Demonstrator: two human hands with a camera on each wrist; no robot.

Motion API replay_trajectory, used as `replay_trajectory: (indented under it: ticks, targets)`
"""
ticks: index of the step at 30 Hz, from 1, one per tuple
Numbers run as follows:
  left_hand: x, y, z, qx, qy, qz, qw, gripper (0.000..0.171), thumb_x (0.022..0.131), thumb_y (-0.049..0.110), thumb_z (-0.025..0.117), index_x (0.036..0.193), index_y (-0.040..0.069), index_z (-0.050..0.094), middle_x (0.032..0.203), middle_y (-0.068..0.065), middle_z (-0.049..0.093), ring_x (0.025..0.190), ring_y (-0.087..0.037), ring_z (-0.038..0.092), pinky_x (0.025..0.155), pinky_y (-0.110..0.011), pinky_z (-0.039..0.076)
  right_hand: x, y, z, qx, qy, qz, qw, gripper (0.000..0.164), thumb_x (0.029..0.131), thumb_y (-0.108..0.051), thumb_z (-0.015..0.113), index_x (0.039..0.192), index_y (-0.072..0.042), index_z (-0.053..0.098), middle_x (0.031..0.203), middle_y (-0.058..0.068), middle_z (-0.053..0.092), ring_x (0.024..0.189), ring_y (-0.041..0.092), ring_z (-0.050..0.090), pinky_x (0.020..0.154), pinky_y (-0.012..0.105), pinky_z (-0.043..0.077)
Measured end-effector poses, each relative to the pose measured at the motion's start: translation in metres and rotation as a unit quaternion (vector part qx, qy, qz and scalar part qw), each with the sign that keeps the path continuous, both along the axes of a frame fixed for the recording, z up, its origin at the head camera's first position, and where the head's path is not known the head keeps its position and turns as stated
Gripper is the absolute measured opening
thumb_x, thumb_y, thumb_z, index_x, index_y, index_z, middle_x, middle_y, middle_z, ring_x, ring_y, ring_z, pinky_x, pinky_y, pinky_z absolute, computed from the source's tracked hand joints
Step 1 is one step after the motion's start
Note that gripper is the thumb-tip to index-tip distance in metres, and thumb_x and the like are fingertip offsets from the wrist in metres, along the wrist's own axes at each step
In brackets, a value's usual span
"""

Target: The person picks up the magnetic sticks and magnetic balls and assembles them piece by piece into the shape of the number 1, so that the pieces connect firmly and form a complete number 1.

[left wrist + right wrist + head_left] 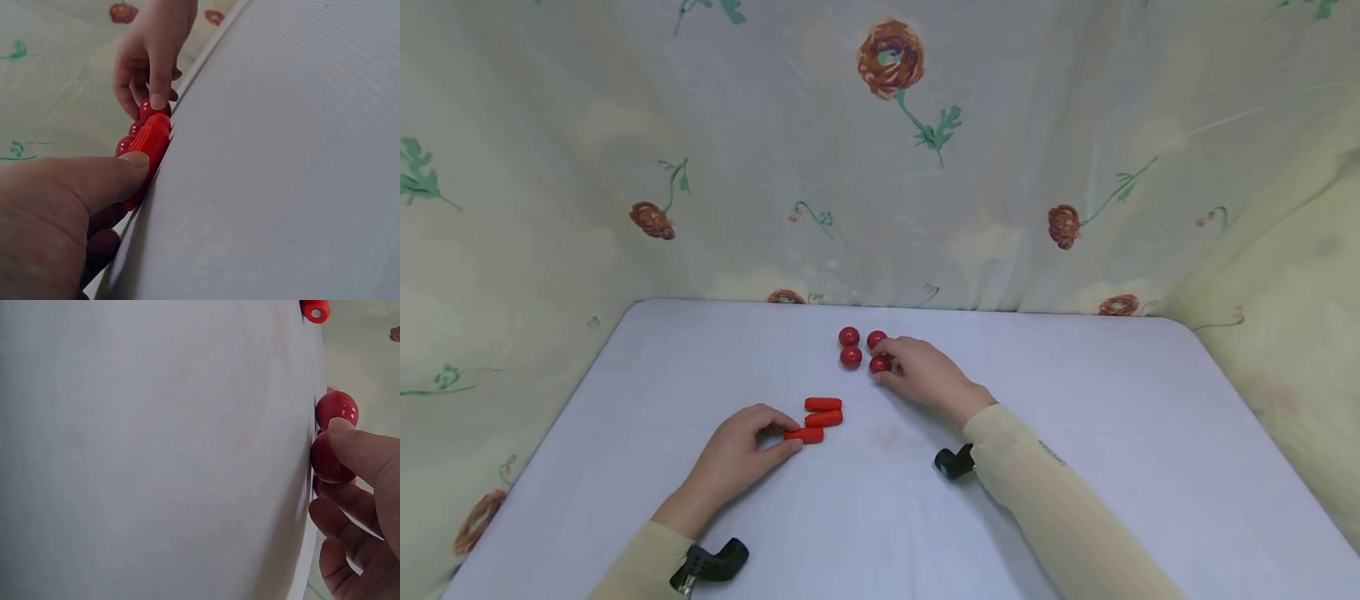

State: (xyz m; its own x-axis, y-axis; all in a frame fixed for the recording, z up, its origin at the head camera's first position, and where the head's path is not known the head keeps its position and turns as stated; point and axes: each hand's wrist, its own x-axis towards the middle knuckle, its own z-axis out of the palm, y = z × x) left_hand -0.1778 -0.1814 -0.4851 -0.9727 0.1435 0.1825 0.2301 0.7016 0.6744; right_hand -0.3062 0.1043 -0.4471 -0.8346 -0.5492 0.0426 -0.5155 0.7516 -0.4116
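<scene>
My left hand (735,458) pinches the nearest of three small red cylinders (805,435) by its left end. In the left wrist view, that red cylinder (150,145) looks ribbed, with a narrower tip, and the thumb lies along it. The other two cylinders (823,418) (823,404) lie just beyond it. Further back, my right hand (928,377) grips a glossy red ball (880,365) between thumb and fingers. In the right wrist view, the thumb presses on this ball (328,459). Other red balls (849,337) (851,357) (876,339) sit close by.
A white-covered table (1075,392) lies under everything. Flower-printed cloth (760,150) hangs behind the table and at its sides. Black wrist-camera mounts (718,560) (953,463) stick out from both sleeves.
</scene>
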Motion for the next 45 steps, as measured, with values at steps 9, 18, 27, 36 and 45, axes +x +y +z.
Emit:
replay_trajectory:
  ticks: [9,18,27,36,45]
  targets:
    - [-0.002,0.001,0.003,-0.012,0.008,-0.003,0.9999,0.019,0.082,0.030,0.082,0.098,0.029,0.072,0.097,0.015,0.064,0.093,-0.008,0.059,0.084,-0.036,0.050,0.020,0.043,-0.015,-0.127,-0.061,-0.084,0.986,0.034,0.089,-0.040,0.074,0.119,-0.029,0.065,0.100,-0.010,0.064,0.088,0.013,0.059,0.079,0.032,0.050]
    - [-0.002,0.000,0.000,-0.008,-0.006,0.000,1.0000,0.019,0.082,0.031,0.082,0.098,0.031,0.072,0.096,0.016,0.064,0.094,-0.009,0.059,0.085,-0.037,0.050,0.026,0.061,-0.034,-0.201,-0.046,-0.102,0.973,0.043,0.085,-0.051,0.074,0.121,-0.028,0.067,0.097,-0.010,0.064,0.085,0.014,0.057,0.074,0.035,0.048]
    - [-0.001,0.000,0.001,-0.007,0.005,0.002,1.0000,0.018,0.081,0.030,0.083,0.097,0.029,0.072,0.095,0.016,0.065,0.094,-0.009,0.060,0.085,-0.037,0.050,0.025,0.067,-0.040,-0.223,-0.024,-0.106,0.969,0.040,0.087,-0.047,0.074,0.121,-0.028,0.068,0.094,-0.008,0.064,0.084,0.015,0.057,0.074,0.036,0.048]
    - [-0.002,0.001,0.004,-0.016,0.005,0.005,0.9998,0.020,0.082,0.029,0.083,0.098,0.029,0.072,0.096,0.015,0.064,0.091,-0.009,0.058,0.082,-0.035,0.051,0.022,0.069,-0.037,-0.222,-0.030,-0.104,0.969,0.044,0.086,-0.051,0.073,0.123,-0.029,0.067,0.098,-0.008,0.063,0.086,0.016,0.057,0.075,0.036,0.049]
    - [-0.002,0.002,0.004,-0.014,-0.008,0.007,0.9999,0.019,0.082,0.028,0.082,0.098,0.029,0.072,0.096,0.014,0.064,0.092,-0.010,0.059,0.084,-0.036,0.050,0.021,0.068,-0.039,-0.219,-0.041,-0.107,0.969,0.046,0.085,-0.052,0.073,0.123,-0.028,0.067,0.098,-0.007,0.064,0.086,0.016,0.057,0.075,0.037,0.049]
